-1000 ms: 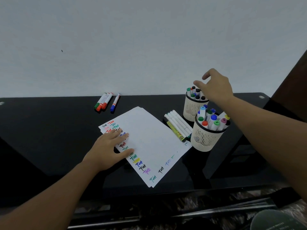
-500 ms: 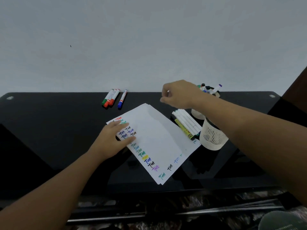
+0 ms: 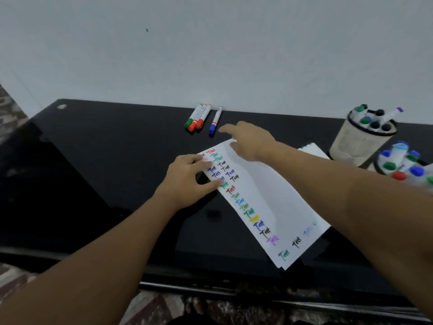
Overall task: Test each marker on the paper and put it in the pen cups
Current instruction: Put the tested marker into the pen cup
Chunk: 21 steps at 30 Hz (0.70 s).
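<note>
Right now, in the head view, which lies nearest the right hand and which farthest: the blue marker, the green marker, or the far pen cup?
From the right hand:
1. Blue marker, just beyond the fingertips, up and to the left.
2. Green marker, leftmost of the bunch by the wall.
3. Far pen cup, away on the right, full of markers.

Bare black table [image 3: 105,160] lies open left — pen cups [image 3: 362,139] crowd the right.
</note>
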Each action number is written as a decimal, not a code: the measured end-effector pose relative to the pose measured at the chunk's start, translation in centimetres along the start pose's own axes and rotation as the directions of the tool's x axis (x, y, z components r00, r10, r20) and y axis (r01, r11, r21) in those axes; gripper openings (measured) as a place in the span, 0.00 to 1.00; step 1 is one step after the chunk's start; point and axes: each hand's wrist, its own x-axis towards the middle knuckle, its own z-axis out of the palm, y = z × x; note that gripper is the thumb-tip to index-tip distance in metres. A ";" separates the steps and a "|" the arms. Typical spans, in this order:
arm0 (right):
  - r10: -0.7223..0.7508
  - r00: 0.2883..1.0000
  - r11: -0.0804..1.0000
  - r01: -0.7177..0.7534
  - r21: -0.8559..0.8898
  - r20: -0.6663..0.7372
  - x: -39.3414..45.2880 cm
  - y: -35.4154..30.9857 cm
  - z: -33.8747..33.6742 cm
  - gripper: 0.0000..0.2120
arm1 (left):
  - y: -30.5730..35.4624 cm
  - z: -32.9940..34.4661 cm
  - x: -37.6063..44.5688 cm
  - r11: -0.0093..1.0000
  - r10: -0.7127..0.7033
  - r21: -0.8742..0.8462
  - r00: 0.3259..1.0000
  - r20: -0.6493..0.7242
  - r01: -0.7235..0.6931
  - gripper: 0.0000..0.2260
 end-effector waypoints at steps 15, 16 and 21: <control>-0.166 0.975 0.917 0.097 -0.387 -0.148 7.5 -1.8 2.4 0.20 | -1.0 0.5 0.4 1.000 0.018 -0.011 0.999 -0.045 -0.018 0.30; -0.209 0.962 0.900 0.119 -0.420 -0.177 7.3 -1.6 2.3 0.18 | -1.0 0.5 0.4 1.000 0.019 -0.008 0.999 -0.047 -0.019 0.29; -0.368 0.868 0.884 0.216 -0.415 -0.333 4.7 -1.1 1.1 0.14 | -1.2 0.5 0.3 1.000 0.018 -0.001 0.998 -0.054 -0.019 0.29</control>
